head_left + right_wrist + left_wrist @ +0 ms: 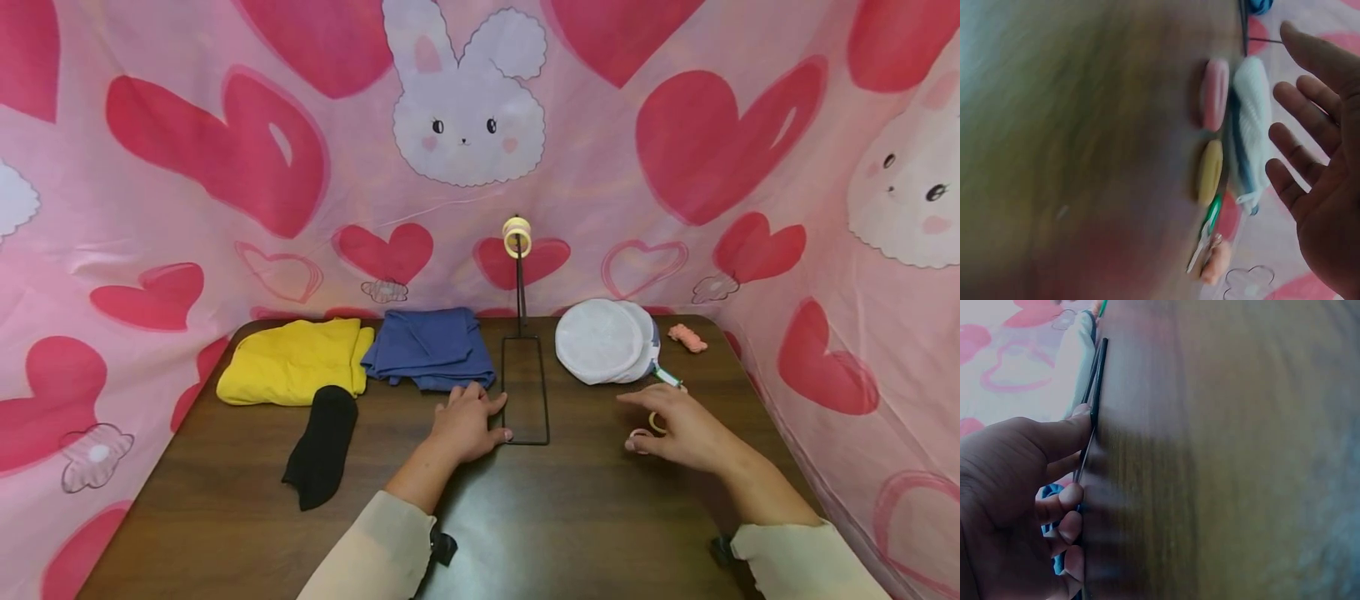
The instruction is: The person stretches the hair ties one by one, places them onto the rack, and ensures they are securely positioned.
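Observation:
My left hand point(467, 423) rests at the left side of a black wire stand's rectangular base point(527, 443), with the thumb on its near corner. In the left wrist view the thumb touches the dark wire point(1102, 375) and the fingers lie beside it. The stand's upright rises at the back, carrying pale yellow rings point(517, 223) near its top. Spread and holding nothing, my right hand point(686, 425) is above the right of the table. Under it, partly hidden in the head view, are a pink ring point(1214, 94) and a yellow ring point(1210, 172).
Along the back lie a yellow folded cloth point(288, 362), a blue folded cloth point(431, 346), a white mesh bag point(598, 342) and a coral cord bundle point(687, 338). A black sock point(324, 446) lies left. A slim green-and-white item point(667, 377) is beyond my right hand.

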`<state>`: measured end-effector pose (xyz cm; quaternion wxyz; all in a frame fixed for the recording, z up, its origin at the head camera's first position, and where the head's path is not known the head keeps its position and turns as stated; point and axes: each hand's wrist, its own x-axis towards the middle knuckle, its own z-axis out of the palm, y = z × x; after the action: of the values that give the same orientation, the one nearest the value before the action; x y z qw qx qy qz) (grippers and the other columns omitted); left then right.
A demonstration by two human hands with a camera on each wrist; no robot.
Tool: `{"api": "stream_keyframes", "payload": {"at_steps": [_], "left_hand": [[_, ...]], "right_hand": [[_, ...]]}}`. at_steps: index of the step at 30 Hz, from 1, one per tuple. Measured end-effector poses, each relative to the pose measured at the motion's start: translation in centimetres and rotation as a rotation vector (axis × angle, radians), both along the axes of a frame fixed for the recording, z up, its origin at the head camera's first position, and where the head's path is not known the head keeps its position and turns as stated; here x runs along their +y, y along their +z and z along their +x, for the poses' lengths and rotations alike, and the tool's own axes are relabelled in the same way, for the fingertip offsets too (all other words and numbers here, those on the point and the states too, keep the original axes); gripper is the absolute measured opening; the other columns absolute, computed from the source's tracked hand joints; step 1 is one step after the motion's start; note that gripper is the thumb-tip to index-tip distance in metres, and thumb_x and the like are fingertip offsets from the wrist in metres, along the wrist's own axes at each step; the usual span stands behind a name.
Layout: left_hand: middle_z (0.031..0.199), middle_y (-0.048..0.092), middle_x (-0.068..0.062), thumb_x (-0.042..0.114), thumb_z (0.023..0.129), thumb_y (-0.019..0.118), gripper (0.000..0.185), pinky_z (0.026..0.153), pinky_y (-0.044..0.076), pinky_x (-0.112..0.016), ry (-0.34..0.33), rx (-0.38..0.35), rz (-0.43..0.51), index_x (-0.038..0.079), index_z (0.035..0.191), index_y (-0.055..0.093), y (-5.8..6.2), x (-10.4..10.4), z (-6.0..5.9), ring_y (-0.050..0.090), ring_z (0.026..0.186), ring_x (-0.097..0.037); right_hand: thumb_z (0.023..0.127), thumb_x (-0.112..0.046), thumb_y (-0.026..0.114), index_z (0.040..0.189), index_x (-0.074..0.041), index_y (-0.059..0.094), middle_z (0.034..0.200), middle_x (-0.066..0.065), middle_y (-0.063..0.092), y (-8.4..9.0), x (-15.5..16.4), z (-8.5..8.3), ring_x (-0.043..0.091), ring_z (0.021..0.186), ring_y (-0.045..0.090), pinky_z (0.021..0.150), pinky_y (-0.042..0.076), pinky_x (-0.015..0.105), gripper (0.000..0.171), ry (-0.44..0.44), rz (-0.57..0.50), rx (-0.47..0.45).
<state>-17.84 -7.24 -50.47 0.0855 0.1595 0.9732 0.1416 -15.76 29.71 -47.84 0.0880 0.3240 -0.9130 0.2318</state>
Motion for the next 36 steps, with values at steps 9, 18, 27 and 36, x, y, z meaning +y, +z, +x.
{"api": "stream_keyframes", "payload": {"at_steps": [9,18,27,36], "left_hand": [[0.119,0.05,-0.002,0.058,0.092,0.071,0.068,0.085,0.042,-0.054,0.0,-0.001,-0.004,0.036,0.154,0.051,0.0,0.1,0.0,0.043,0.107,-0.025],[0.118,0.05,-0.002,0.058,0.092,0.072,0.068,0.085,0.042,-0.054,0.001,0.002,-0.008,0.036,0.153,0.052,-0.1,0.1,0.0,0.043,0.107,-0.025],[0.118,0.05,-0.002,0.058,0.092,0.072,0.068,0.084,0.043,-0.054,-0.002,0.004,-0.006,0.036,0.153,0.052,0.1,0.1,0.1,0.043,0.107,-0.025],[0.12,0.051,-0.002,0.057,0.092,0.072,0.068,0.085,0.042,-0.055,0.005,-0.005,-0.006,0.036,0.153,0.052,0.0,0.1,0.1,0.043,0.108,-0.025]], "right_hand": [[0.066,-0.026,0.099,0.124,-0.011,0.075,0.112,-0.003,0.073,-1.0,1.4,0.5,0.024,0.108,0.06,0.092,0.042,0.055,0.064,-0.043,0.098,-0.097],[0.07,-0.019,0.096,0.115,-0.017,0.078,0.1,-0.015,0.069,-1.0,1.4,0.2,0.023,0.105,0.059,0.09,0.04,0.057,0.048,-0.062,0.171,-0.137],[0.076,-0.01,0.089,0.11,-0.015,0.077,0.097,-0.014,0.067,-0.7,0.4,0.0,0.011,0.093,0.059,0.082,0.047,0.04,0.036,0.016,0.115,-0.037],[0.077,-0.004,0.087,0.11,-0.01,0.075,0.101,-0.008,0.069,0.2,-1.7,-0.3,0.006,0.083,0.061,0.072,0.051,0.024,0.036,0.084,-0.012,0.048]]}}
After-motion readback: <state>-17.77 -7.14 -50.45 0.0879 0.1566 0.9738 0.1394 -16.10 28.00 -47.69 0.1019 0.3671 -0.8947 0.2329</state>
